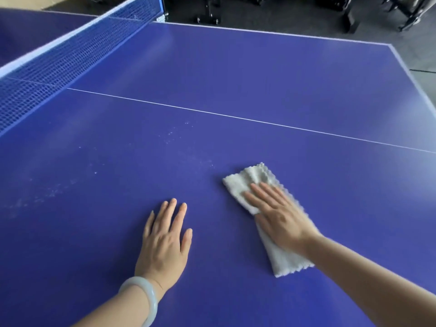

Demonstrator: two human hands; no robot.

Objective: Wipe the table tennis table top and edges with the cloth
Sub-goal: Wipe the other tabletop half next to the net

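A blue table tennis table (pixel 236 79) fills the view, with a thin white centre line running across it. A folded white cloth (pixel 238 185) lies flat on the near half, right of the middle. My right hand (pixel 280 215) presses on the cloth with straight fingers, covering its middle. My left hand (pixel 165 244) rests flat on the bare table to the left of the cloth, fingers spread, with a pale bangle on the wrist. Pale dust specks (pixel 172 135) and smears show on the surface left of and beyond the hands.
The blue net (pixel 70 53) with a white top band crosses the upper left. The table's white-lined far edge (pixel 283 33) and right edge (pixel 410 72) border a dark floor with black frames and wheeled stands (pixel 207 13) beyond.
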